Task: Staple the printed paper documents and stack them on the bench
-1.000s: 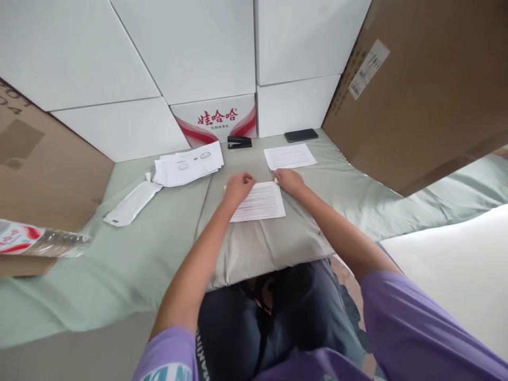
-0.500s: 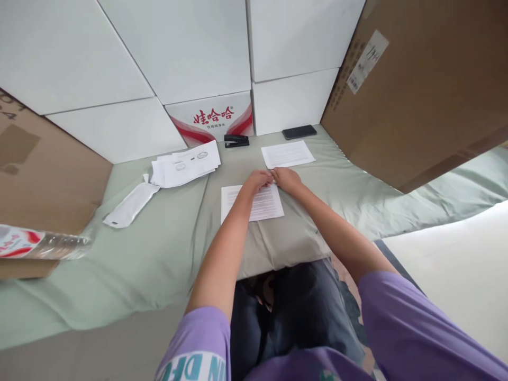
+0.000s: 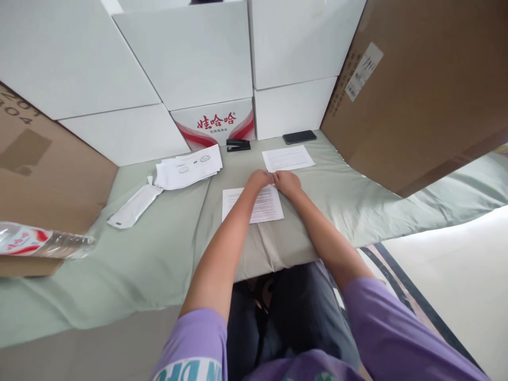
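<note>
White printed sheet (image 3: 265, 206) lies on the green-covered table (image 3: 166, 248); left hand (image 3: 260, 179) and right hand (image 3: 286, 181) meet at its far right corner, fingers pinching it.

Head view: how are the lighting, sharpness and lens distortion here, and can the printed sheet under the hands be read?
Head view: soft, even light with no hard shadows; wide-angle bend slants the white boxes; the plastic bottle at the edge looks smeared; lines of print show on the printed sheet but are too small to read; left hand and right hand are fairly sharp.
</note>
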Action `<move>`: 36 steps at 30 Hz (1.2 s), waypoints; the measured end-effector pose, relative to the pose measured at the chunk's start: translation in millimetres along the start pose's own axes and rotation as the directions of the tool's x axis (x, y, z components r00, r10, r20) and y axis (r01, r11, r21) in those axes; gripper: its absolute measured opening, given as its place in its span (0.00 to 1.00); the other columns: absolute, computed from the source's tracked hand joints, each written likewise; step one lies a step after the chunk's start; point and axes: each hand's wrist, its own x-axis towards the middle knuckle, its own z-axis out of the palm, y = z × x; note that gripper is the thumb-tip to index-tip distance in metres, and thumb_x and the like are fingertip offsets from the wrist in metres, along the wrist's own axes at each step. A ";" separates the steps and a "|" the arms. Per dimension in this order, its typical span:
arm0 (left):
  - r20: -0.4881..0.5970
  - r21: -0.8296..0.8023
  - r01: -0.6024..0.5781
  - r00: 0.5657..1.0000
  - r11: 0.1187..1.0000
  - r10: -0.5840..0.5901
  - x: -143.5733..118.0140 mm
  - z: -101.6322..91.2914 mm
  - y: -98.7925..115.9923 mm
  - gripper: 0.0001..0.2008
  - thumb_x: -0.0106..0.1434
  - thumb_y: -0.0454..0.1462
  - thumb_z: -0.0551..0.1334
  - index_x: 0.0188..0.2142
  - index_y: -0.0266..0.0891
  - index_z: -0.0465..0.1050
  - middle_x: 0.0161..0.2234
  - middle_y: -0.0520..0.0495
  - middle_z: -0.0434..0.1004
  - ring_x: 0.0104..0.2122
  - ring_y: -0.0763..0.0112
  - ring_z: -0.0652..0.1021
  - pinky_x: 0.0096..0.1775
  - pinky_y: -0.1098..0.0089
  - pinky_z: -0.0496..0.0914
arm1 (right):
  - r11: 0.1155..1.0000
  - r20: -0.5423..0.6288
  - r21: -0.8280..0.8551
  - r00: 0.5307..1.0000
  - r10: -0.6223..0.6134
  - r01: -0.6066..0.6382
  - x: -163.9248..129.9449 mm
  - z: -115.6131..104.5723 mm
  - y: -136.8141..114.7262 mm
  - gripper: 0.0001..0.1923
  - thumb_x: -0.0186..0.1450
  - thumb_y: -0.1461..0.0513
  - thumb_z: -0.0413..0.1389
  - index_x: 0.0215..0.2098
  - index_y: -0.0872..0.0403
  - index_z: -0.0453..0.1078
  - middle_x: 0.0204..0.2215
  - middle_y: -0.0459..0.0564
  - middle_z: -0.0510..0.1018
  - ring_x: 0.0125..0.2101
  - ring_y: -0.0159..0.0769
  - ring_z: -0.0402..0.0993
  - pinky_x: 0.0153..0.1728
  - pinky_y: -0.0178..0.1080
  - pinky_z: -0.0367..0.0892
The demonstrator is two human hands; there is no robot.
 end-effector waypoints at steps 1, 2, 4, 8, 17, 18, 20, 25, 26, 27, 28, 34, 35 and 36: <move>-0.002 0.073 0.017 1.000 0.997 -0.017 -3.8 -1.7 -2.3 0.07 0.51 0.39 0.72 0.30 0.41 0.81 0.35 0.40 0.82 0.46 0.49 0.79 0.46 0.58 0.69 | 1.000 -0.028 0.003 0.999 0.015 -0.015 -1.0 0.2 -0.7 0.24 0.75 0.54 0.41 0.43 0.53 0.78 0.43 0.57 0.82 0.41 0.43 0.77 0.35 0.38 0.58; 0.002 0.149 0.032 0.999 0.988 -0.033 -8.9 -2.9 -5.1 0.12 0.53 0.44 0.71 0.36 0.43 0.83 0.41 0.40 0.83 0.52 0.46 0.76 0.51 0.54 0.67 | 1.000 -0.054 0.005 0.998 0.029 -0.029 -2.0 0.2 -1.3 0.24 0.76 0.54 0.41 0.42 0.53 0.79 0.42 0.57 0.83 0.40 0.43 0.77 0.35 0.38 0.58; 0.011 0.279 0.001 1.000 0.960 -0.004 -21.4 -3.0 -11.5 0.23 0.55 0.52 0.69 0.48 0.47 0.81 0.52 0.39 0.79 0.59 0.42 0.70 0.57 0.47 0.61 | 0.999 -0.095 0.008 0.994 0.046 -0.046 -3.4 0.1 -1.7 0.25 0.76 0.54 0.41 0.41 0.52 0.79 0.40 0.56 0.83 0.39 0.42 0.76 0.35 0.37 0.58; 0.018 0.416 -0.088 0.996 0.905 0.088 -42.4 3.6 -22.6 0.26 0.54 0.51 0.71 0.52 0.50 0.78 0.58 0.40 0.71 0.60 0.44 0.67 0.59 0.45 0.57 | 0.997 -0.149 0.021 0.986 0.070 -0.068 -3.6 1.1 0.0 0.25 0.76 0.53 0.41 0.41 0.53 0.79 0.40 0.56 0.83 0.38 0.41 0.76 0.34 0.38 0.56; -0.132 0.202 -0.094 0.984 0.975 0.122 -49.3 -11.9 -38.2 0.04 0.63 0.39 0.63 0.37 0.44 0.74 0.39 0.49 0.81 0.45 0.59 0.78 0.60 0.48 0.55 | 0.994 -0.282 0.099 0.959 -0.013 0.042 -0.6 2.6 4.9 0.23 0.75 0.54 0.46 0.34 0.54 0.78 0.38 0.56 0.82 0.41 0.43 0.71 0.39 0.41 0.55; -0.142 0.117 -0.133 0.979 0.984 0.149 -48.2 -17.5 -41.4 0.04 0.63 0.40 0.63 0.37 0.44 0.74 0.38 0.49 0.82 0.43 0.60 0.79 0.59 0.52 0.59 | 0.988 -0.302 0.112 0.951 -0.072 0.110 -2.0 0.9 4.0 0.22 0.74 0.53 0.46 0.33 0.54 0.78 0.38 0.56 0.81 0.43 0.44 0.70 0.42 0.42 0.55; -0.163 -0.077 -0.252 0.958 0.965 0.238 -45.7 -29.2 -47.1 0.07 0.62 0.42 0.63 0.37 0.43 0.76 0.37 0.48 0.82 0.41 0.61 0.80 0.51 0.60 0.67 | 0.951 -0.316 0.158 0.926 -0.207 0.266 -6.6 -3.7 -0.7 0.22 0.74 0.52 0.48 0.31 0.53 0.77 0.38 0.55 0.81 0.45 0.44 0.67 0.47 0.44 0.53; -0.298 -0.301 -0.367 0.913 0.880 0.279 -47.7 -53.1 -57.0 0.12 0.61 0.45 0.64 0.38 0.39 0.78 0.36 0.46 0.82 0.38 0.64 0.80 0.44 0.67 0.72 | 0.830 -0.117 0.355 0.901 -0.418 0.431 -18.6 -15.0 -19.5 0.19 0.72 0.53 0.49 0.31 0.54 0.73 0.34 0.50 0.79 0.42 0.40 0.67 0.48 0.41 0.55; -0.314 -0.295 -0.357 0.912 0.887 0.263 -50.0 -57.0 -60.3 0.13 0.61 0.45 0.65 0.38 0.39 0.79 0.35 0.46 0.82 0.37 0.64 0.80 0.42 0.67 0.72 | 0.826 -0.072 0.398 0.912 -0.405 0.398 -19.0 -16.4 -20.7 0.19 0.72 0.53 0.47 0.31 0.54 0.71 0.32 0.48 0.77 0.39 0.39 0.67 0.45 0.39 0.57; -0.319 -0.278 -0.337 0.915 0.899 0.245 -52.4 -60.9 -64.8 0.13 0.60 0.46 0.66 0.38 0.39 0.79 0.34 0.46 0.82 0.35 0.64 0.80 0.40 0.68 0.72 | 0.830 -0.052 0.434 0.929 -0.366 0.351 -18.5 -17.5 -19.9 0.18 0.72 0.54 0.46 0.31 0.53 0.70 0.30 0.47 0.76 0.37 0.37 0.67 0.43 0.38 0.59; -0.319 -0.250 -0.313 0.920 0.916 0.227 -54.5 -64.7 -70.4 0.13 0.59 0.46 0.67 0.38 0.39 0.80 0.32 0.47 0.82 0.33 0.65 0.79 0.38 0.68 0.72 | 0.836 -0.066 0.462 0.952 -0.299 0.295 -17.2 -18.7 -17.2 0.17 0.72 0.54 0.45 0.31 0.53 0.68 0.29 0.47 0.75 0.35 0.37 0.66 0.40 0.36 0.60; -0.284 -0.357 -0.160 0.957 0.920 0.057 -52.0 -80.8 -105.6 0.11 0.54 0.45 0.69 0.26 0.41 0.76 0.19 0.50 0.73 0.20 0.69 0.72 0.24 0.71 0.66 | 0.700 -0.176 0.714 0.972 0.158 0.016 -10.1 -31.3 20.2 0.10 0.68 0.56 0.49 0.34 0.53 0.68 0.24 0.45 0.71 0.27 0.33 0.66 0.30 0.33 0.62; -0.290 -0.419 -0.155 0.956 0.894 0.030 -49.7 -80.9 -108.2 0.11 0.54 0.45 0.69 0.25 0.41 0.74 0.18 0.52 0.71 0.19 0.71 0.71 0.23 0.72 0.66 | 0.635 -0.110 0.773 0.981 0.157 -0.015 -11.1 -34.1 25.2 0.10 0.67 0.56 0.51 0.36 0.53 0.69 0.22 0.44 0.70 0.24 0.32 0.66 0.26 0.33 0.60; -0.305 -0.467 -0.161 0.952 0.870 0.012 -47.3 -80.2 -109.8 0.12 0.54 0.45 0.68 0.25 0.41 0.72 0.18 0.53 0.70 0.18 0.72 0.71 0.23 0.72 0.66 | 0.570 -0.041 0.821 0.991 0.126 -0.039 -12.5 -36.7 29.0 0.10 0.66 0.55 0.53 0.38 0.53 0.70 0.20 0.43 0.70 0.20 0.31 0.65 0.23 0.32 0.57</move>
